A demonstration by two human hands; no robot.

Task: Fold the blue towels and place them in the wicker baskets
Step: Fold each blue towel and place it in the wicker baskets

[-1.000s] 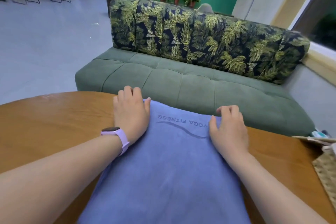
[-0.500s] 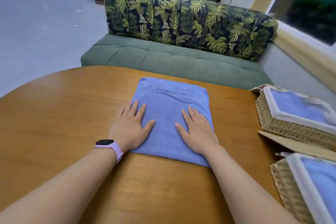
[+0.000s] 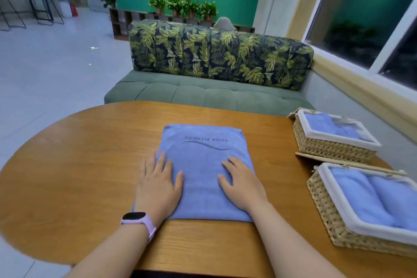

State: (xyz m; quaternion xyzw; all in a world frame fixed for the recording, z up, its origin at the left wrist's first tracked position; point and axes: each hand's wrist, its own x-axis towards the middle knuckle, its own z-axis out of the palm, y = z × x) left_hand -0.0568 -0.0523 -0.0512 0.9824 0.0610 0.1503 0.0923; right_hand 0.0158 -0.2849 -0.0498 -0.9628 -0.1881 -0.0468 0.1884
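- A person's left hand (image 3: 158,185) and right hand (image 3: 242,185) press flat, fingers straight, gripping nothing, on a folded blue towel (image 3: 203,160) lying mid-table (image 3: 79,165).
- The cloth looks soft and light (likely limp when lifted); pinching opposite edges should keep the folds.
- Two wicker baskets (image 3: 325,146) wait to the right.

Round wooden table (image 3: 79,165). On it: folded blue towel (image 3: 203,165) at centre; two wicker baskets at 3 o'clock, far basket (image 3: 327,146) and near basket (image 3: 334,216), each holding blue towels.
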